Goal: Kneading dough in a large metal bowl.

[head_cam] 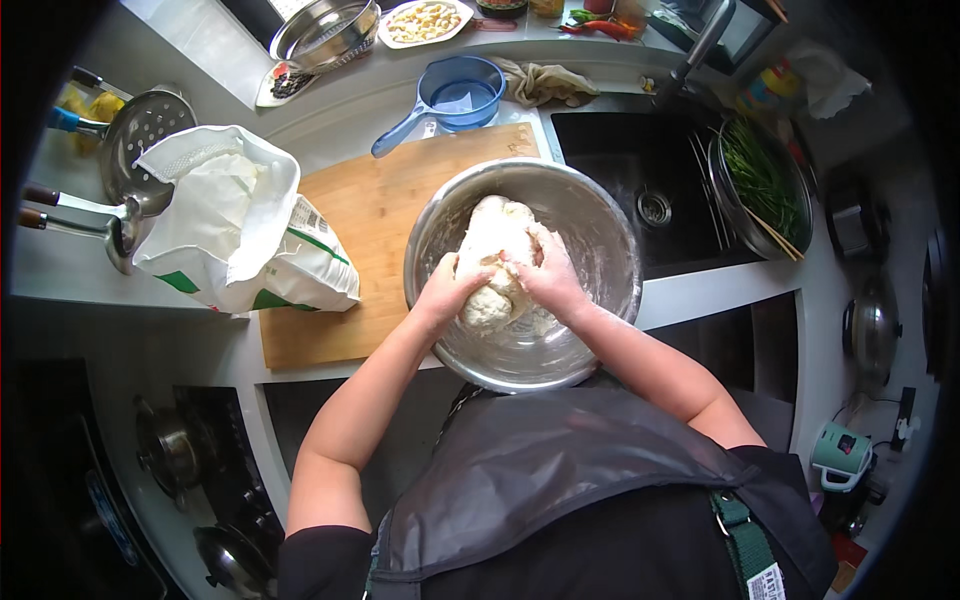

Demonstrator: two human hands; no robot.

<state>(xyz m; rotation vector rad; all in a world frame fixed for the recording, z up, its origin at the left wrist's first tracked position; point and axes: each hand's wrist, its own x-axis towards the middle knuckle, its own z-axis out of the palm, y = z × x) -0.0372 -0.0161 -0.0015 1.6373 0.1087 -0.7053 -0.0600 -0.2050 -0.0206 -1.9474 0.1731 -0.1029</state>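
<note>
A lump of pale, rough dough (491,236) is gripped from both sides inside a large stainless steel bowl (592,202). My left hand (448,289) holds its lower left side, thumb across the front. On the right, my right hand (551,271) presses into it with floury fingers curled around the edge. A rounded end of the dough bulges toward me below the thumbs. Flour and dough smears coat the bowl's inner wall. Some fingertips are hidden by the dough. Beneath the bowl's left part lies a wooden cutting board (352,225).
An opened white flour bag (315,262) stands on the board's left. Behind are a blue plastic ladle (459,94) and a crumpled cloth (547,82). A black sink (604,172) adjoins the bowl's right; beyond it, a bowl of green vegetables (761,176) bears chopsticks (776,234).
</note>
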